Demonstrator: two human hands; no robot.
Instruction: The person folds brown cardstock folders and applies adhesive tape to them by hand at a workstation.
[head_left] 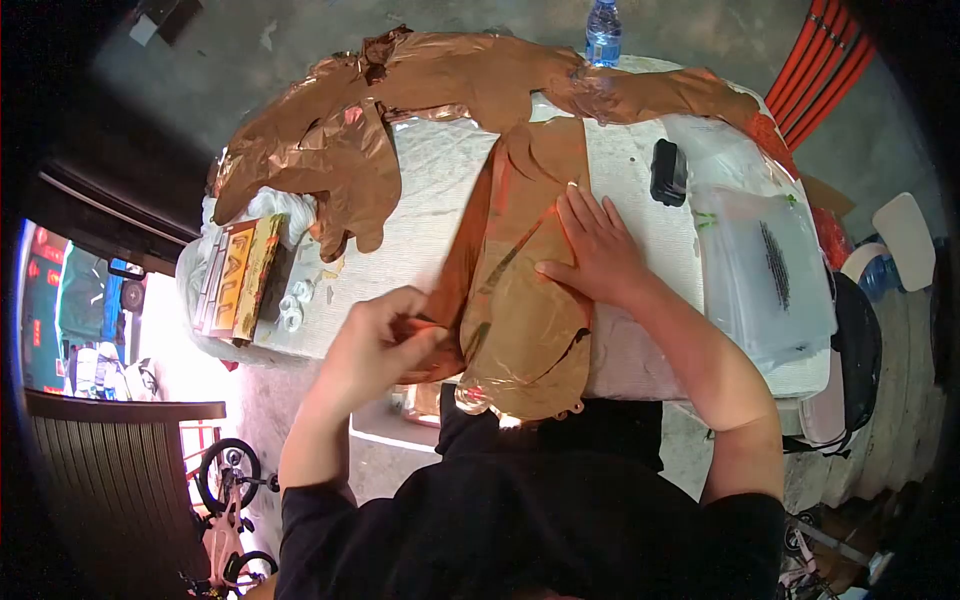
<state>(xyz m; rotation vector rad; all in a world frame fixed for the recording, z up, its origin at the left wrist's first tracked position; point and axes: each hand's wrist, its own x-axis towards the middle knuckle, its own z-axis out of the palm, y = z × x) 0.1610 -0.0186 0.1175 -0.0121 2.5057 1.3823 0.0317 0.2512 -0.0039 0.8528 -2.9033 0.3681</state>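
Observation:
A flat, copper-coloured foil balloon (530,290), uninflated, lies lengthwise in front of me, its lower end reaching past the table's near edge. My right hand (600,245) rests flat on its upper right part, fingers stretched out. At its left side, my left hand (385,335) pinches a darker flap of the foil and holds it raised; this hand is slightly blurred. More crumpled copper foil balloons (480,75) stretch along the far edge, one hanging down toward the left.
The white-covered table (430,210) also carries a patterned box (240,280), small white rolls (291,312), a black case (668,172) and clear plastic bags (765,270). A water bottle (603,35) stands at the back. Red poles (825,70) lean at the far right.

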